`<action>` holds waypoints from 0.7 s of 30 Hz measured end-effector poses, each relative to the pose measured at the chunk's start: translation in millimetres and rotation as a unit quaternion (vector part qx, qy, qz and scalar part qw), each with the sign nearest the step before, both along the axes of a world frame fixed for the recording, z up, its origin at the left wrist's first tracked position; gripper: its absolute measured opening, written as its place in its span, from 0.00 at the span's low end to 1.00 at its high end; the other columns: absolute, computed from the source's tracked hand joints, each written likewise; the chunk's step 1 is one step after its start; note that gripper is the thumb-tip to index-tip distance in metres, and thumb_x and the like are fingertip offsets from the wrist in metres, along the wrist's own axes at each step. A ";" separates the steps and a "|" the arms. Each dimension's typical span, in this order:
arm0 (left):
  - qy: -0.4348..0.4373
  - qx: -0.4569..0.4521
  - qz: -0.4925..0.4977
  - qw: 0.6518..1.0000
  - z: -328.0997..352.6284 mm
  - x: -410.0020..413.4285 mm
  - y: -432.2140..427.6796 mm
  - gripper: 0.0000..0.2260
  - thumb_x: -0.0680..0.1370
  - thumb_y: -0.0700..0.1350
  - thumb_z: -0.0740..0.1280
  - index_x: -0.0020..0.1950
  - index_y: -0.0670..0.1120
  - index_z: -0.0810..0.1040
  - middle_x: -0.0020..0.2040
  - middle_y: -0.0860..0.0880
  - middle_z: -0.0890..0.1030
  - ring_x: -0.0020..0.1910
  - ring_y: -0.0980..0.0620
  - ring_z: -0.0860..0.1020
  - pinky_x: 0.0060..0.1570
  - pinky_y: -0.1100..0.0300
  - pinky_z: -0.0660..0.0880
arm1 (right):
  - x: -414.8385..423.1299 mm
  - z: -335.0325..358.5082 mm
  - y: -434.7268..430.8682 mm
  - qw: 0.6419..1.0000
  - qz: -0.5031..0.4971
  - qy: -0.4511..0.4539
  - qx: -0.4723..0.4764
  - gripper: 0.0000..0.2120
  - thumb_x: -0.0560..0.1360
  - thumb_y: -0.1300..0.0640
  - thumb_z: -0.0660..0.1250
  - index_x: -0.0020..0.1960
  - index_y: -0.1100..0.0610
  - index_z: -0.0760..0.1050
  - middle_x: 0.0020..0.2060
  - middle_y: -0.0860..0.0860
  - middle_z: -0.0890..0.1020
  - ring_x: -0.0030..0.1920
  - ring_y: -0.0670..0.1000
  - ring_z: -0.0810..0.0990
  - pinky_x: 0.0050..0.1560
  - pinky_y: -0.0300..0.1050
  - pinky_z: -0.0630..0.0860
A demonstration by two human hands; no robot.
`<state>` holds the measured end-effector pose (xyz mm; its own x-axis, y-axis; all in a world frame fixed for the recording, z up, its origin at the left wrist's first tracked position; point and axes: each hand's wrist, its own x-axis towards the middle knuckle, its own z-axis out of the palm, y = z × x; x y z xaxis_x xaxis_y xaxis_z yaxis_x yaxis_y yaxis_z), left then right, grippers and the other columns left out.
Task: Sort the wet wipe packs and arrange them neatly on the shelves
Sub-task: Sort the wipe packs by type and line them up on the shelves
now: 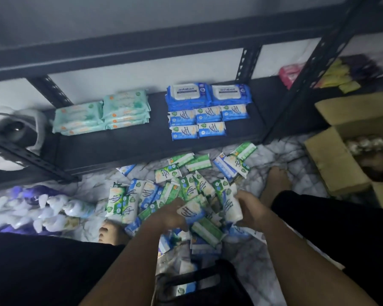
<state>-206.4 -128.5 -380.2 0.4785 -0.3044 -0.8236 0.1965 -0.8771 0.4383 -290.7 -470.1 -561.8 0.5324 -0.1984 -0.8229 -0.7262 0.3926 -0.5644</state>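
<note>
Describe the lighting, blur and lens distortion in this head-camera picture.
Head view: dim, bluish light; the wide-angle lens splays the shelf uprights; motion blur smears the cardboard box, left hand and right hand; labels on the large blue packs read clearly.

- Left hand (170, 214) grips a blue pack (191, 212); right hand (250, 209) grips a white pack (233, 208), both over the pile (164, 188) of green and blue packs on the floor.
- Shelf (131, 142): 2 mint stacks (102, 115) at left; 2 big blue packs (187, 93) behind 5 small blue packs (208, 113).
- Open box (332, 160) at right.
</note>
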 end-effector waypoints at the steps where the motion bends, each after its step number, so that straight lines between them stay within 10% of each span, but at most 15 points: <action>1: -0.015 -0.027 0.029 0.999 7.2 2.4 -1.6 0.37 0.68 0.44 0.77 0.72 0.59 0.64 0.63 0.50 0.75 0.49 0.48 0.81 0.40 0.52 0.81 | 1.5 138.3 66.8 0.999 -0.015 0.018 0.043 0.14 0.78 0.50 0.66 0.55 0.59 0.83 0.47 0.61 0.85 0.44 0.62 0.83 0.39 0.59 0.82; 7: -0.063 -0.120 0.083 0.987 36.2 14.2 -22.7 0.32 0.72 0.46 0.78 0.69 0.59 0.64 0.52 0.49 0.76 0.38 0.49 0.77 0.31 0.59 0.73 | 18.0 205.0 86.3 0.991 -0.112 -0.053 0.052 0.14 0.85 0.54 0.54 0.64 0.43 0.74 0.53 0.59 0.82 0.39 0.58 0.82 0.28 0.49 0.78; 11: -0.062 -0.183 0.132 0.972 43.1 15.8 -31.8 0.29 0.72 0.41 0.78 0.66 0.58 0.68 0.55 0.50 0.75 0.40 0.48 0.79 0.36 0.53 0.79 | 14.2 217.0 81.2 0.986 -0.084 -0.081 0.120 0.22 0.80 0.61 0.67 0.67 0.40 0.70 0.62 0.53 0.79 0.47 0.60 0.82 0.37 0.52 0.79; 14: -0.071 -0.227 0.166 0.957 45.0 20.1 -36.2 0.24 0.74 0.38 0.77 0.63 0.56 0.71 0.57 0.55 0.75 0.41 0.48 0.80 0.44 0.45 0.82 | 18.5 213.0 73.8 0.996 0.041 -0.073 -0.006 0.33 0.75 0.72 0.67 0.69 0.43 0.61 0.61 0.49 0.73 0.52 0.57 0.78 0.45 0.52 0.77; 17: -0.090 -0.245 0.189 0.947 42.8 27.2 -40.4 0.23 0.76 0.37 0.74 0.66 0.54 0.74 0.63 0.54 0.74 0.39 0.54 0.79 0.38 0.50 0.83 | 29.6 219.7 77.2 0.980 0.119 -0.031 -0.154 0.28 0.70 0.68 0.72 0.65 0.49 0.69 0.59 0.53 0.78 0.53 0.54 0.79 0.52 0.52 0.80; 21: -0.133 -0.261 0.196 0.936 36.5 39.2 -48.9 0.20 0.76 0.32 0.71 0.62 0.53 0.79 0.65 0.39 0.74 0.32 0.55 0.79 0.32 0.61 0.77 | 39.5 219.6 71.1 0.981 -0.047 -0.093 -0.163 0.22 0.71 0.68 0.76 0.62 0.53 0.81 0.52 0.52 0.83 0.44 0.49 0.81 0.42 0.41 0.80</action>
<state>-167.2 -177.3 -343.7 0.8051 -0.3899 -0.4470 0.2809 -0.4132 0.8662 -251.2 -399.0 -342.2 0.6343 -0.4895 -0.5984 -0.5684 0.2293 -0.7901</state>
